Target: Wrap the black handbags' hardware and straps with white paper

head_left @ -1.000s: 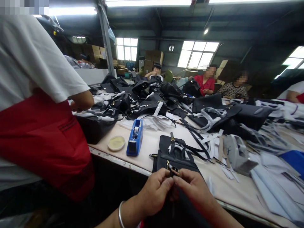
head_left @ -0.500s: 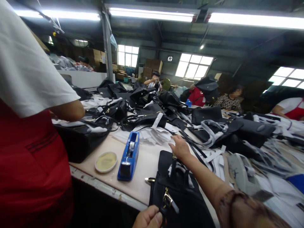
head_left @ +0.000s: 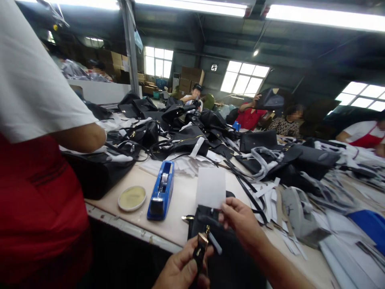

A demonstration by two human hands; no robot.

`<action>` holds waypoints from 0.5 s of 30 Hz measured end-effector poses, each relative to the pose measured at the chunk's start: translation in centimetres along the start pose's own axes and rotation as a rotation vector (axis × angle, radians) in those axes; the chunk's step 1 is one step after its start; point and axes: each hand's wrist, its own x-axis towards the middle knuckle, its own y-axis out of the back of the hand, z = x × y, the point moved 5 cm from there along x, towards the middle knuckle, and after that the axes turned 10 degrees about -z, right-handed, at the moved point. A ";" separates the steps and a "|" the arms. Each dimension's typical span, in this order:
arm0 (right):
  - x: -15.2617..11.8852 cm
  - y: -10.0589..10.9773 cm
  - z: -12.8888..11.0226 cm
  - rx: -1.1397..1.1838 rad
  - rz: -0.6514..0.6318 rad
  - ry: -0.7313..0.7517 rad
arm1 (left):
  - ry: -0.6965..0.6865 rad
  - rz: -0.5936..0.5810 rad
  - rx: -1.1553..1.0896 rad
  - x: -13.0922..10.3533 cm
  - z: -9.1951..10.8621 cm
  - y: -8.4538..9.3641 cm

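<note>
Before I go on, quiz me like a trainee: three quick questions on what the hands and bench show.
1. True or false: the right hand holds a white sheet.
2. Fill in: the left hand grips a strap coloured ____.
3. Pick one: the tape dispenser nearest the round dish is a) red, b) blue, c) grey.
Key: 1 true; 2 black; 3 b.
</note>
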 end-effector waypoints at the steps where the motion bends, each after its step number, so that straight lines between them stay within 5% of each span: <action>1: -2.6 -1.0 0.8 0.096 -0.050 -0.049 | -0.024 -0.008 -0.029 -0.2 0.4 -0.5; 4: -9.2 -2.9 2.6 0.093 -0.119 -0.158 | -0.080 -0.047 -0.087 -0.5 1.1 -1.6; 7: -13.0 -3.3 2.7 0.064 -0.189 -0.158 | -0.076 0.035 0.021 -0.7 1.0 -1.7; 11: -13.6 -2.4 1.3 0.159 -0.212 -0.099 | -0.061 0.047 0.316 -1.0 1.3 -2.8; 15: -12.2 -1.4 1.0 0.048 0.012 -0.154 | -0.204 0.030 0.595 -1.7 2.7 -4.2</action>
